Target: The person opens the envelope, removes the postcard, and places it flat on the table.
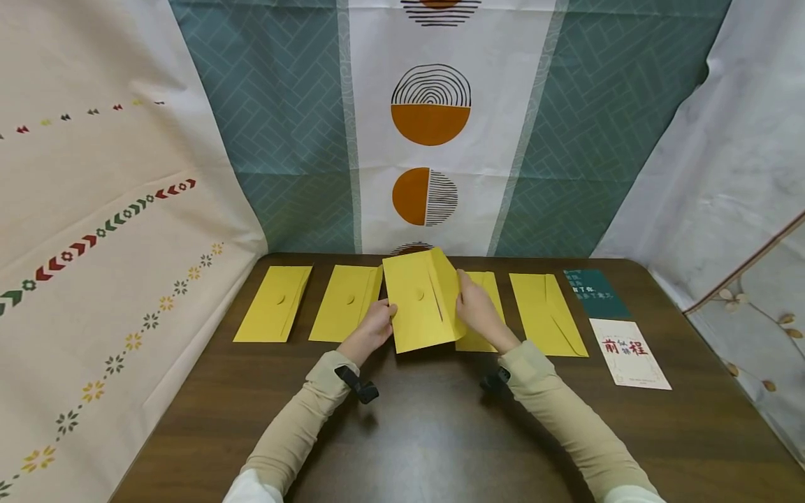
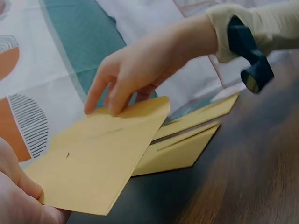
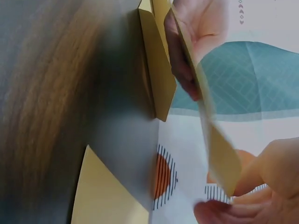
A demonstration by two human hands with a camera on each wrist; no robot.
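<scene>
A yellow envelope (image 1: 407, 307) is held up over the table, tilted, its side flap (image 1: 445, 286) lifted away from the body. My left hand (image 1: 375, 323) pinches its left edge, thumb on the front face. At the opposite side, my right hand (image 1: 479, 312) has its thumb and fingers at the edge of the flap, as the right wrist view shows with the flap's tip (image 3: 226, 175). A small half-round slit (image 2: 67, 155) marks the envelope's face. Behind it, another yellow envelope (image 1: 487, 283) lies partly hidden by the right hand.
Two yellow envelopes lie to the left, one far left (image 1: 267, 307) and one nearer (image 1: 339, 307). Another envelope (image 1: 544, 314) lies to the right. Beyond it are a dark green card (image 1: 597, 293) and a white card with red characters (image 1: 632, 367). Patterned cloth (image 1: 302, 140) hangs behind the brown table (image 1: 428, 433).
</scene>
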